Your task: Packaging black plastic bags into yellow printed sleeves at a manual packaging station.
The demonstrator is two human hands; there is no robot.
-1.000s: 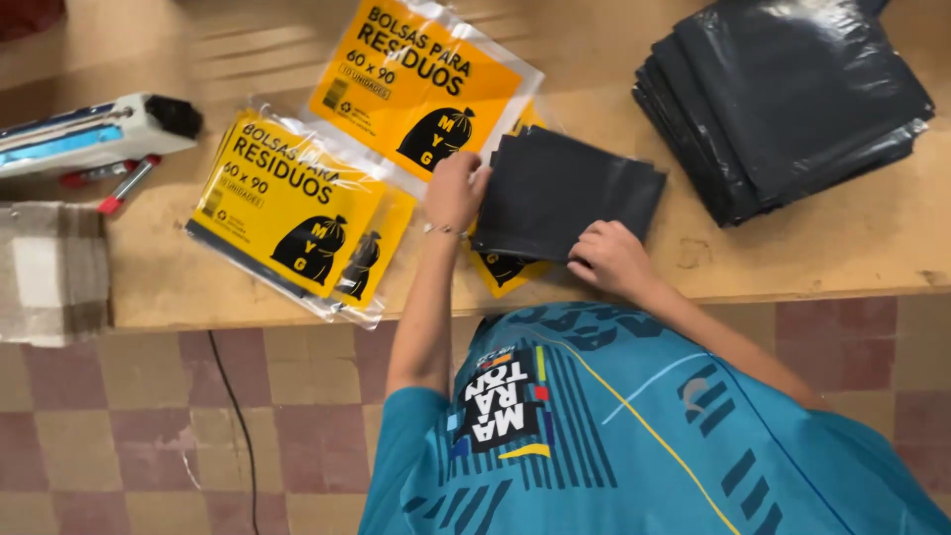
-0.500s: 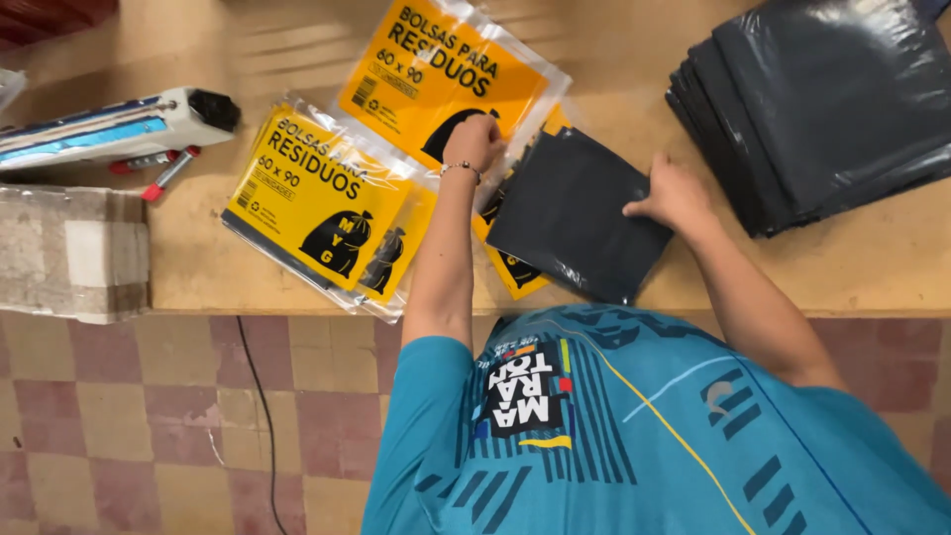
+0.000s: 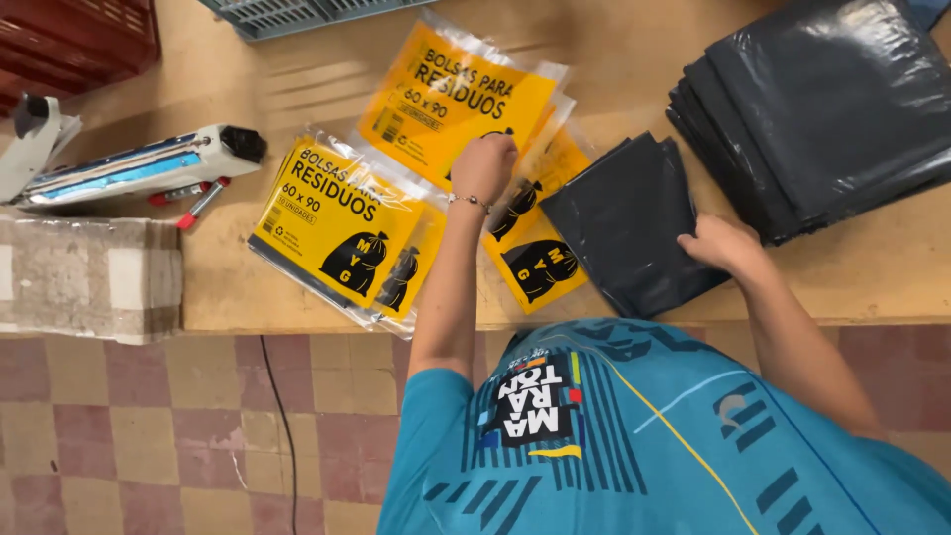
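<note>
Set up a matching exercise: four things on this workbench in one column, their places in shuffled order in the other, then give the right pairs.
Things:
1. left hand
2. right hand
3. heat sealer
4. stack of black bags

Places:
A. far right of the wooden bench
B. on the folded black bag
C. left end, beside a folded cloth
D. on the yellow printed packets

Pairs: 1-D, 2-B, 3-C, 4-A

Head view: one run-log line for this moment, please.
left hand: on yellow packet | right hand: on folded black bag | surface: wooden table
</note>
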